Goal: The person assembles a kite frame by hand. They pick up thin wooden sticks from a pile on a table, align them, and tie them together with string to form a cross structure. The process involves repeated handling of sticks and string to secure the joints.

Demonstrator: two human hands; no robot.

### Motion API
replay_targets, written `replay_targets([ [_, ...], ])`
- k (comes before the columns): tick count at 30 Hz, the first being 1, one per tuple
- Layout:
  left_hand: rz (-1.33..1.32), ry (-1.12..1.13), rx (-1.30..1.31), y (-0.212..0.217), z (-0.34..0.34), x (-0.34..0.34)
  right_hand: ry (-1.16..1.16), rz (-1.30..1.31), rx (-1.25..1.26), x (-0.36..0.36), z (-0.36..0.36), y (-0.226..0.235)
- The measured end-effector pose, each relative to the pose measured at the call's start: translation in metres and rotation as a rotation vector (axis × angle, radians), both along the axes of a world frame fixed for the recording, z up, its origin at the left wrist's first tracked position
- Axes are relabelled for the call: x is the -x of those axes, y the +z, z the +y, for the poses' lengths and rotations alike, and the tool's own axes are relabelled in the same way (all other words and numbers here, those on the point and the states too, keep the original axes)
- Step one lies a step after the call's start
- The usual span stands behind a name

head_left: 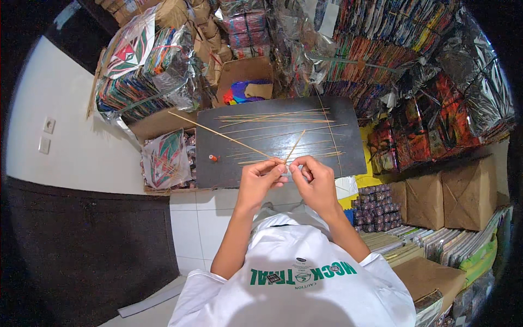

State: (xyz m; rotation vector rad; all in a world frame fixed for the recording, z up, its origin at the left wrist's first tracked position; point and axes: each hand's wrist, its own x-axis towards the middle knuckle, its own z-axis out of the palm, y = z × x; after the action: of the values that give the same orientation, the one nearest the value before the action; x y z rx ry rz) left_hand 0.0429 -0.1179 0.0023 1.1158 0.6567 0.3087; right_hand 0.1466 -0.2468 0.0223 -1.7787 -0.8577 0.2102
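My left hand (262, 179) pinches two thin bamboo sticks where they cross, just over the near edge of a dark table (261, 106). The longer bamboo stick (218, 133) slants away to the far left. A shorter bamboo stick (296, 144) points away and slightly right. Close beside the crossing, my right hand (315, 180) has thumb and forefinger pressed together; what lies between them is too small to make out. Several loose bamboo sticks (283, 121) lie across the tabletop. A small orange-red spool (213, 158) rests near the table's left side.
Bundled printed sheets in clear plastic (158, 71) rise at the far left, with more stacks (376, 49) at the far right. An open carton (245, 73) stands behind the table. Left of it sits a box with a printed kite sheet (169, 158). Brown paper packages (466, 191) stand right.
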Motion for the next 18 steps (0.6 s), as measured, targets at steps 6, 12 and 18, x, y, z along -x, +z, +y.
replay_targets([
  [6,-0.065,0.003,-0.147,-0.007,0.004,0.000,0.038,0.031,0.071,-0.003,-0.003,0.003],
  [12,-0.024,-0.004,-0.345,-0.011,0.023,0.009,0.169,-0.103,0.220,-0.019,-0.018,0.028],
  [18,-0.015,-0.196,-0.449,-0.010,0.039,0.022,0.063,-0.188,0.146,-0.037,-0.022,0.055],
])
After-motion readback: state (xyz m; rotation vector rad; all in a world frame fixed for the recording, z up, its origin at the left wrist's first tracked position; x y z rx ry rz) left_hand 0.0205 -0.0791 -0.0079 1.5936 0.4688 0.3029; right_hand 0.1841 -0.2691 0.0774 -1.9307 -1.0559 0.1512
